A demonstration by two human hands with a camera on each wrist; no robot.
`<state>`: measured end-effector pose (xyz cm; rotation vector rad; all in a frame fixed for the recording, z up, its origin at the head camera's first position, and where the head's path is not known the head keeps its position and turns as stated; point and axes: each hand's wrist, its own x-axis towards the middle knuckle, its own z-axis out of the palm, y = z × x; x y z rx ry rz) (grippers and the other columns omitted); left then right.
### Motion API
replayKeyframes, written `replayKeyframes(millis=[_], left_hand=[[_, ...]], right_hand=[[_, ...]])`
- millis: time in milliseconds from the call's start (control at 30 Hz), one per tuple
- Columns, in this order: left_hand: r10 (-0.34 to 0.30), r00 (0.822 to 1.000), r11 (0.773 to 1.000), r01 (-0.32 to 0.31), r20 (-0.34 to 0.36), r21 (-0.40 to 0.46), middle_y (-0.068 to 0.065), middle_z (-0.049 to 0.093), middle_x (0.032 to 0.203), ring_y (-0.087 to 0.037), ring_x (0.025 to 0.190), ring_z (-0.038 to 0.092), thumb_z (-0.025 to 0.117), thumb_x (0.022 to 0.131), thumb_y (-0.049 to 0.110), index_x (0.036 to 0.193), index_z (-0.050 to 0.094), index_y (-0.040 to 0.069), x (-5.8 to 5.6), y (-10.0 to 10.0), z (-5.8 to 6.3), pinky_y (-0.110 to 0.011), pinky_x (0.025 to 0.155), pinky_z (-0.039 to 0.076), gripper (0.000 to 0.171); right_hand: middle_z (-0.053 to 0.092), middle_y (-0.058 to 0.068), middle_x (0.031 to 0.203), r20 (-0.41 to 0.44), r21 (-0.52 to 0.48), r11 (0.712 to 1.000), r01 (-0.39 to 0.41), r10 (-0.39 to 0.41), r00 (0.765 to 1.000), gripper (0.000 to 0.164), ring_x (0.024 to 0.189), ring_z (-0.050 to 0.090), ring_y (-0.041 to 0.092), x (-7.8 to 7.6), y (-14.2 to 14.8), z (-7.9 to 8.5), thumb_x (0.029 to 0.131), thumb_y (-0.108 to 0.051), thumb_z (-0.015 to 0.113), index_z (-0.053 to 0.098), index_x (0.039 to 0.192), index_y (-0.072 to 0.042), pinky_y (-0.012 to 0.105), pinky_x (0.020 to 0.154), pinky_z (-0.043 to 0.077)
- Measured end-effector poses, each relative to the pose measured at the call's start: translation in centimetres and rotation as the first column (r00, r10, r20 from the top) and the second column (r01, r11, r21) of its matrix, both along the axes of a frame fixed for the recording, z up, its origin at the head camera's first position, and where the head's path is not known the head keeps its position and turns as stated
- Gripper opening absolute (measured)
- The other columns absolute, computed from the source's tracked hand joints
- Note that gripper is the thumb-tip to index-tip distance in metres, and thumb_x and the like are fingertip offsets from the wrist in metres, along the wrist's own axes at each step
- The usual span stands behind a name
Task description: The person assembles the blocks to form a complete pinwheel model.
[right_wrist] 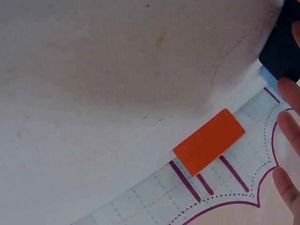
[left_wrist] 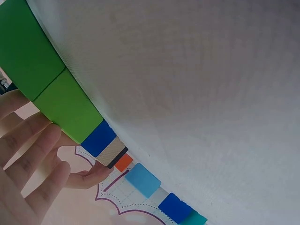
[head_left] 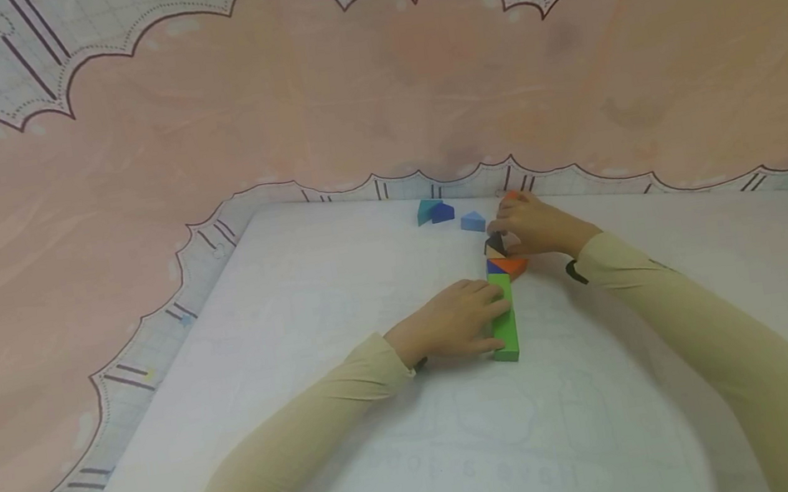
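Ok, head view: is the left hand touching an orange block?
No: the left hand rests its fingers on the green end of the block row.

White tabletop point(head_left: 335, 254). Row of blocks: green section point(head_left: 505, 327) beneath left hand point(head_left: 459, 319); blue block point(head_left: 494, 267), orange piece point(head_left: 513, 264), tan block point(head_left: 493, 253), black block point(head_left: 495, 243) by right hand point(head_left: 538, 224). Another orange block point(right_wrist: 209, 142) just beyond right hand. Left of it, farther out than left hand: pale blue block point(head_left: 472, 223), dark blue block point(head_left: 442, 213), teal block point(head_left: 426, 210).
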<state>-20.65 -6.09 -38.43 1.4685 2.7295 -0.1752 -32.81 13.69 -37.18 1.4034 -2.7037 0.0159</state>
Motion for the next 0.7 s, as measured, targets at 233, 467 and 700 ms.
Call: replayKeyframes(millis=[233, 467, 700], left_hand=[[0.000, 1.000, 1.000, 0.000, -0.001, -0.004, -0.003, 0.049, 0.136, -0.019, 0.128, 0.045, 0.051, 0.091, 0.051, 0.131, 0.048, 0.016, 0.05, -0.02, 0.09, -0.034, 0.112, 0.033, 0.053], [0.003, 1.000, 1.000, -0.003, 0.008, -0.007, -0.003, 0.048, 0.137, -0.019, 0.129, 0.044, 0.050, 0.091, 0.052, 0.132, 0.047, 0.016, 0.04, -0.01, 0.07, -0.034, 0.113, 0.032, 0.054], [0.003, 1.000, 1.000, -0.003, 0.007, -0.006, -0.003, 0.048, 0.137, -0.019, 0.128, 0.044, 0.051, 0.091, 0.052, 0.131, 0.048, 0.016, 0.03, 0.00, 0.05, -0.035, 0.113, 0.033, 0.054]], right_hand=[[0.070, 0.010, 0.094, -0.005, 0.004, 1.000, 0.013, -0.013, 1.000, 0.031, 0.101, 0.058, 0.031, -0.22, 0.05, -0.33, 0.074, -0.017, 0.077, 0.068, 0.103, -0.008, 0.064, 0.098, 0.036], [0.070, 0.011, 0.095, 0.005, -0.002, 1.000, 0.025, -0.025, 1.000, 0.030, 0.098, 0.060, 0.030, -0.18, -0.01, -0.34, 0.075, -0.015, 0.076, 0.068, 0.103, -0.008, 0.064, 0.097, 0.036], [0.069, 0.011, 0.099, 0.018, -0.007, 0.999, 0.044, -0.044, 0.999, 0.028, 0.104, 0.056, 0.032, -0.38, -0.06, -0.27, 0.076, -0.014, 0.074, 0.068, 0.102, -0.008, 0.063, 0.100, 0.033]])
